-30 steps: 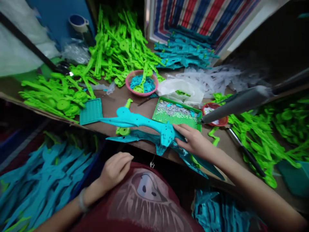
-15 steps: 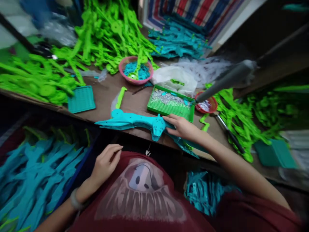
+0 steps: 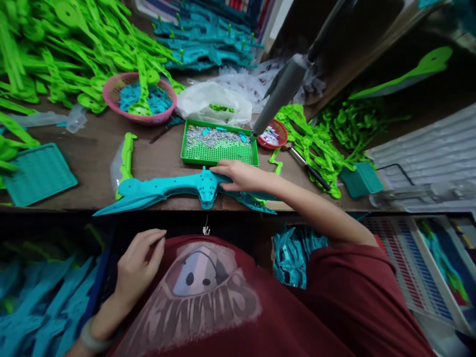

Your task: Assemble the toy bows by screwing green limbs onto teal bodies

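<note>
A blue winged plastic toy part (image 3: 167, 186) with an animal-like head at its middle lies across the front edge of the table. My right hand (image 3: 243, 176) is closed over it just right of the head, covering part of that wing. Away from the table, in front of the dark red shirt, my left hand (image 3: 139, 263) holds nothing, its thumb apart from its bent fingers. Just beyond the blue part sits a green tray (image 3: 219, 157) of small silver pieces that look like screws. A grey electric screwdriver (image 3: 280, 94) hangs with its tip near the tray's right corner.
Left of the tray stand a pink basket (image 3: 107, 96) of blue pieces and a teal tray (image 3: 40, 173). A red basket (image 3: 284, 134) and a black-handled tool (image 3: 310, 168) lie right. Green parts (image 3: 74, 49) are heaped behind. Blue parts (image 3: 48, 297) fill a container below left.
The view has swung to the right and levelled, so the table's things appear further left. My right hand stays on the blue toy part; my left hand remains near the shirt.
</note>
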A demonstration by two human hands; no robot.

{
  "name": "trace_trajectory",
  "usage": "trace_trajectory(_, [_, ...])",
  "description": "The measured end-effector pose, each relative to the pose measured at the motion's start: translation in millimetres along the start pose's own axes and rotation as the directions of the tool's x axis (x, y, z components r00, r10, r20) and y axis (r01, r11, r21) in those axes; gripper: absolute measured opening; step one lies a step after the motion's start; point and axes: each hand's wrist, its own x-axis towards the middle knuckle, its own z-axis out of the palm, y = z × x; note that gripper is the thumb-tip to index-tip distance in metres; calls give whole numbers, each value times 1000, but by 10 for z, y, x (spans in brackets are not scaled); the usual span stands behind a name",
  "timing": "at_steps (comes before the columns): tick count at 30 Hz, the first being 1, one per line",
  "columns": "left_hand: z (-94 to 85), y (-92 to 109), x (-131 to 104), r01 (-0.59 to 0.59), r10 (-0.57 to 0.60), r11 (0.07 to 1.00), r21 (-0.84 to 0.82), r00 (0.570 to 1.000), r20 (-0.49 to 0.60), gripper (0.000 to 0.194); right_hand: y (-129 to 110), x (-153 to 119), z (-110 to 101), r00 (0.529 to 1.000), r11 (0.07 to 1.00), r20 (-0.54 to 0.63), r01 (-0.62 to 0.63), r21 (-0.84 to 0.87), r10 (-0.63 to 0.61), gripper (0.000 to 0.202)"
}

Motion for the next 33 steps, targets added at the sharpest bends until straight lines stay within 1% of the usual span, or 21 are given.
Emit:
trace_trajectory(3, [17, -6, 17, 5, -5, 1000, 1, 1000, -1, 20, -34, 38, -27, 999, 999, 29, -18, -39, 19, 46])
trace_trajectory(8, [62, -15, 34, -7, 6, 1000, 4, 999, 33, 21, -63, 186, -167, 996, 993, 76, -45, -111, 54, 24])
trace_trajectory(12, [79, -39, 36, -53, 51, 999, 13, 994, 92, 22, 19, 305, -250, 997, 994, 72, -4, -107, 11, 16])
trace_trajectory(15, [81, -58, 55, -97, 95, 995, 4, 985, 146, 25, 38, 328, -269, 999, 992, 46, -9, -124, 15, 13])
trace_trajectory(18, [91, -43, 88, -113, 115, 993, -20, 977, 181, 25, -30, 293, -258, 998, 985, 39, -46, -168, 53, 21])
trace_trajectory(21, [111, -8, 115, -112, 117, 993, -35, 972, 204, 25, -84, 239, -196, 997, 978, 35, -53, -203, 62, 19])
trace_trajectory(24, [133, 13, 119, -113, 124, 992, -60, 965, 232, 25, -49, 214, -93, 998, 981, 29, -46, -190, 52, 19])
trace_trajectory(26, [146, 13, 113, -124, 140, 989, -78, 956, 257, 26, 0, 215, -35, 997, 984, 34, -65, -167, 71, 24])
trace_trajectory(29, [169, 4, 106, -146, 164, 986, -81, 947, 278, 26, 52, 227, 7, 993, 984, 53, -96, -147, 105, 30])
trace_trajectory(33, [198, -8, 113, -175, 192, 981, -85, 938, 290, 24, 63, 253, 43, 989, 985, 91, -102, -140, 115, 35])
